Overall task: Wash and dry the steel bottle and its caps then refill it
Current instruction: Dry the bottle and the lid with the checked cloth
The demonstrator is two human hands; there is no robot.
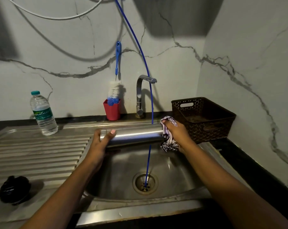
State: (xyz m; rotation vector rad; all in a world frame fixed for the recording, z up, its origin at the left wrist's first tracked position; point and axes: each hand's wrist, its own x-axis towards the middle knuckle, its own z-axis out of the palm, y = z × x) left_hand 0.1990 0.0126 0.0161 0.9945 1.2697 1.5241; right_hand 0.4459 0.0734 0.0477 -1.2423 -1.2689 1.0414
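Blue tube (pixel 152 104) hangs behind steel bottle (pixel 136 135), over sink (pixel 173 171).

dim, heavy upper shadows, wide-angle bending at edges.

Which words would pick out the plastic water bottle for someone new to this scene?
Find the steel sink; the ribbed drainboard runs off to its left. At the drainboard's far edge, by the marble wall, stands the plastic water bottle. It is upright, clear, with a teal cap and green label, unlike the steel bottle held sideways over the basin.
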